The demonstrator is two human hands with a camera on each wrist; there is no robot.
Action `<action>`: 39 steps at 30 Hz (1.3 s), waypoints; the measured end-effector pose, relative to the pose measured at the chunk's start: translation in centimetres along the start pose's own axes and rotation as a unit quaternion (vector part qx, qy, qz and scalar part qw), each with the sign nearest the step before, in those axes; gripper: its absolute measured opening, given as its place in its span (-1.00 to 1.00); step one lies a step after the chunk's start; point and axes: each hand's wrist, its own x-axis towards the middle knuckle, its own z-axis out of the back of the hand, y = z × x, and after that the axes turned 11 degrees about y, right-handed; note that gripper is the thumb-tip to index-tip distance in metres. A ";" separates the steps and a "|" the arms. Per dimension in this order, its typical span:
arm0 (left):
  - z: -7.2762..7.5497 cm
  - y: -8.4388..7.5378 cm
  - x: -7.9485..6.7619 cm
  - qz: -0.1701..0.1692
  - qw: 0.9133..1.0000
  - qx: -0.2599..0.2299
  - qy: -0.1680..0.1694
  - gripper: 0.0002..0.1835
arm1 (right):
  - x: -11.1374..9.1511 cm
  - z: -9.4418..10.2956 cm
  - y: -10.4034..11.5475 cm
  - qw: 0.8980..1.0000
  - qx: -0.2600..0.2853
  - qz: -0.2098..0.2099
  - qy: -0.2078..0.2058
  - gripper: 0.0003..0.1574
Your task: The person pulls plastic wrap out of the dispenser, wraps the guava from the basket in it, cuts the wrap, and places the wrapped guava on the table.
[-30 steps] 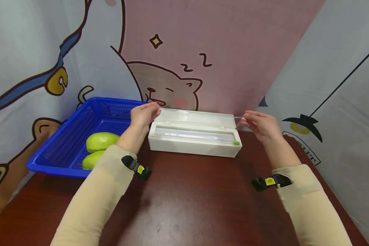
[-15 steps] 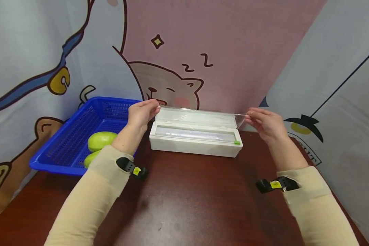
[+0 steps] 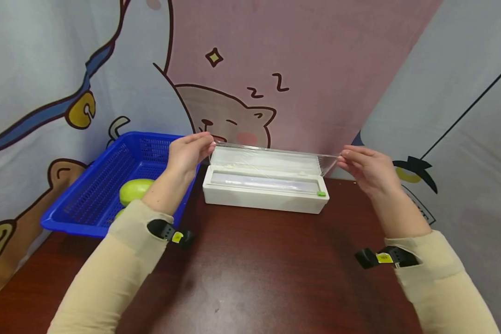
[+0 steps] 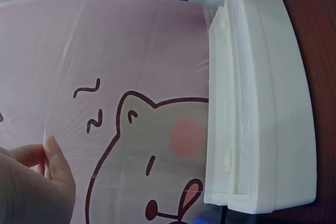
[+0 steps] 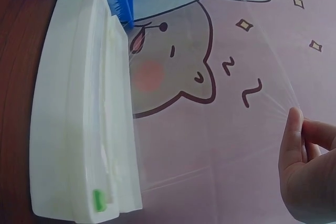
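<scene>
A sheet of clear plastic wrap (image 3: 275, 151) stretches between both hands above a white plastic-wrap dispenser box (image 3: 265, 199). My left hand (image 3: 188, 155) pinches the wrap's left corner between thumb and fingers; in the left wrist view that hand (image 4: 39, 182) sits at the lower left with the sheet running up from its fingertips. The right corner is pinched by my right hand (image 3: 367, 169), also seen in the right wrist view as a hand (image 5: 310, 161) at the lower right. The box's lid stands raised at the back, and a roll (image 3: 267, 182) shows in its long slot. A green slider (image 3: 321, 194) sits at its right end.
Left of the box stands a blue plastic basket (image 3: 71, 228) holding green oval fruit (image 3: 135, 191), partly hidden by my left arm. Everything rests on a dark reddish-brown table (image 3: 250, 269). A cartoon-printed cloth (image 3: 317, 69) hangs close behind.
Both hands have moved apart and slightly up, the left leftward and the right rightward. More of the wrap shows spread above the box, which stays in place.
</scene>
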 end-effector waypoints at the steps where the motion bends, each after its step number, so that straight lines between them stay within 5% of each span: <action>1: 0.0 -0.1 -0.1 0.000 1.000 0.001 0.000 -0.85 | -0.1 0.0 0.1 1.000 0.007 0.000 0.004 -0.93; 27: 1.0 -2.2 -2.8 -0.026 0.999 0.010 0.047 -0.90 | -2.8 -1.0 1.3 0.997 0.030 0.048 0.049 -0.93; 39: 0.0 -3.1 -1.7 -0.040 0.998 -0.020 0.038 -0.90 | -1.7 -1.6 2.4 0.997 0.040 0.054 0.022 -0.91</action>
